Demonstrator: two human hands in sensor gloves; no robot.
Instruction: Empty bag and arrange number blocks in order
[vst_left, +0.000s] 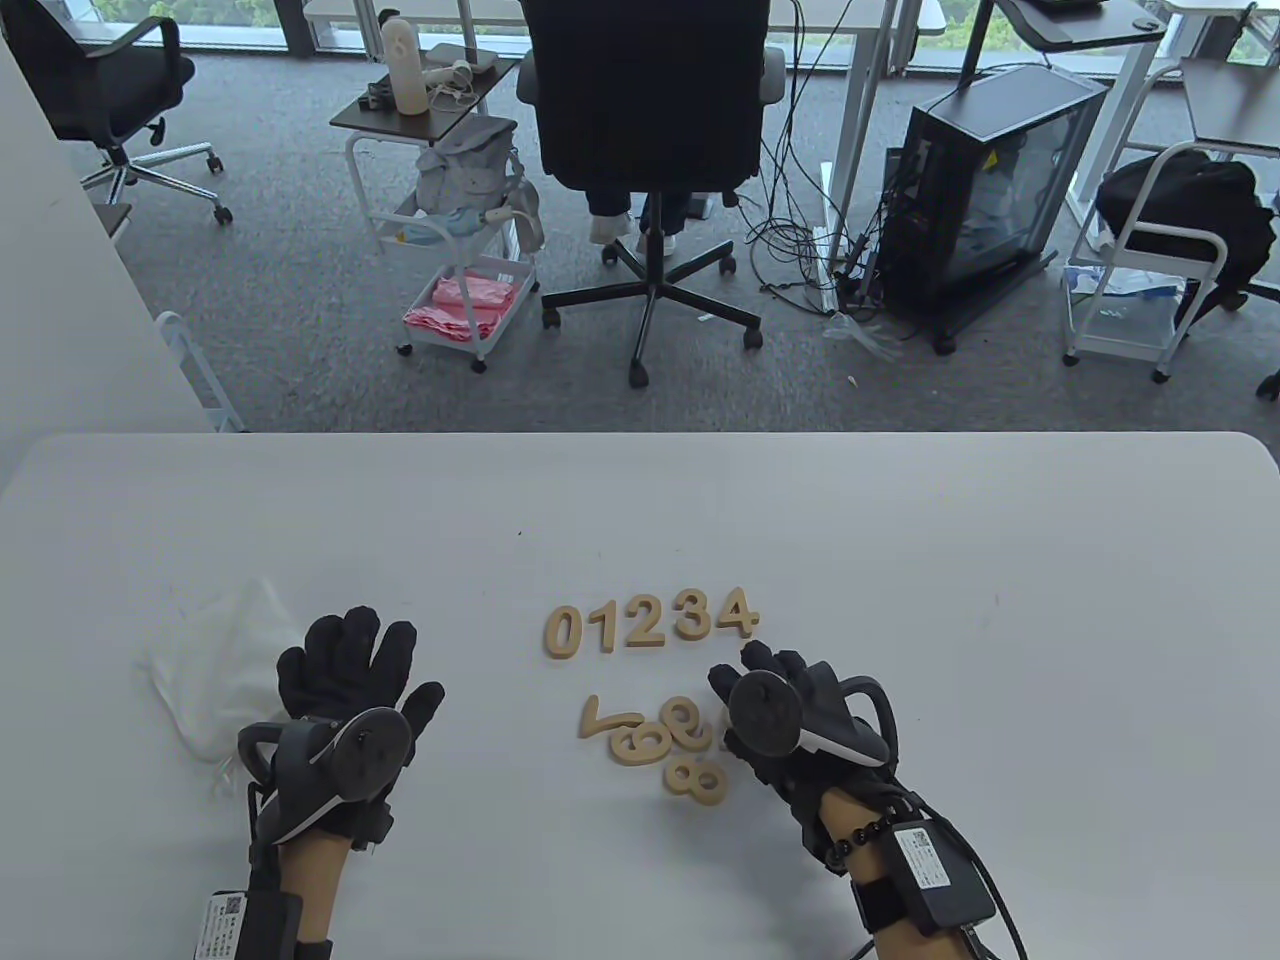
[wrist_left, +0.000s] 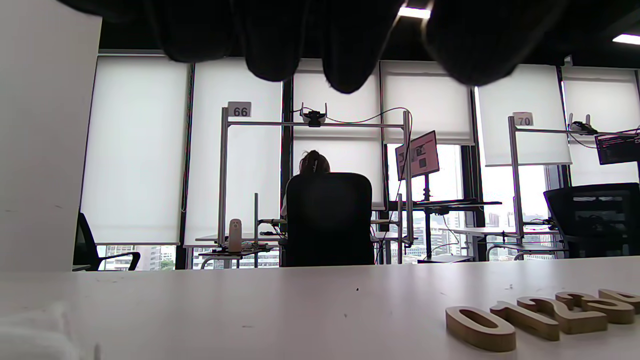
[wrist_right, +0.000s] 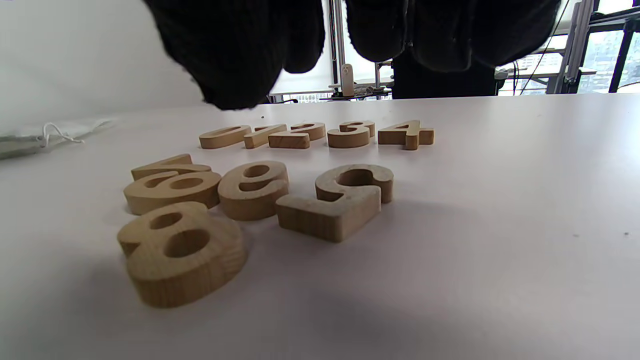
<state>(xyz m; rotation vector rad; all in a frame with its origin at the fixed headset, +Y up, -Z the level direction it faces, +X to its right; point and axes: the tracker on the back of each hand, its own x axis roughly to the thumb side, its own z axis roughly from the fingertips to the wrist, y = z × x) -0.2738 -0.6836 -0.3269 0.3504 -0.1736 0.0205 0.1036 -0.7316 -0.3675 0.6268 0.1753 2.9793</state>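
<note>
Wooden number blocks 0, 1, 2, 3, 4 stand in a row (vst_left: 650, 620) on the white table (vst_left: 900, 560); the row also shows in the right wrist view (wrist_right: 320, 135) and the left wrist view (wrist_left: 545, 315). Below it lie loose blocks: a 7 (vst_left: 600, 715), two 6/9 shapes (vst_left: 645, 745) (vst_left: 690, 722) and an 8 (vst_left: 695, 780). The 5 (wrist_right: 345, 200) lies right of them, mostly hidden under my right hand (vst_left: 760, 670), which hovers open just above it. My left hand (vst_left: 350, 650) lies flat and open, its fingers at the edge of the flat white bag (vst_left: 215, 660).
The table's far edge (vst_left: 640, 435) is well behind the row. Beyond it stand an office chair (vst_left: 645, 150), a small cart (vst_left: 465, 250) and a computer case (vst_left: 985, 190) on the floor.
</note>
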